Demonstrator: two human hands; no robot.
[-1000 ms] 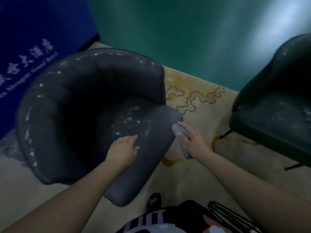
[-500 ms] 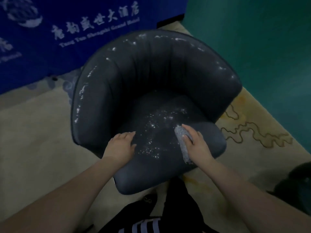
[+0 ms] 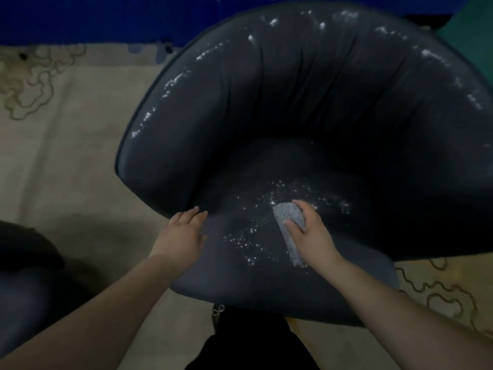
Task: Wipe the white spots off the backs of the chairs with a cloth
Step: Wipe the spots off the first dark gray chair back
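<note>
A dark grey tub chair [image 3: 306, 102] fills the view, its curved back rim flecked with white spots [image 3: 272, 22]. More white specks [image 3: 266, 209] are scattered over the seat cushion. My right hand [image 3: 312, 233] grips a folded grey cloth [image 3: 289, 228] and holds it down on the seat among the specks. My left hand [image 3: 184, 233] rests flat on the seat's left front edge, fingers straight.
Beige carpet [image 3: 66, 169] with a curly line pattern lies left and right of the chair. A blue banner [image 3: 106, 17] with white lettering runs along the top. Another dark chair [image 3: 21, 276] shows at the lower left. My dark-trousered leg [image 3: 248, 343] stands below the seat.
The view has swung left and closer to the chair. My right hand with the cloth has moved from the seat's right front edge onto the speckled middle of the seat.
</note>
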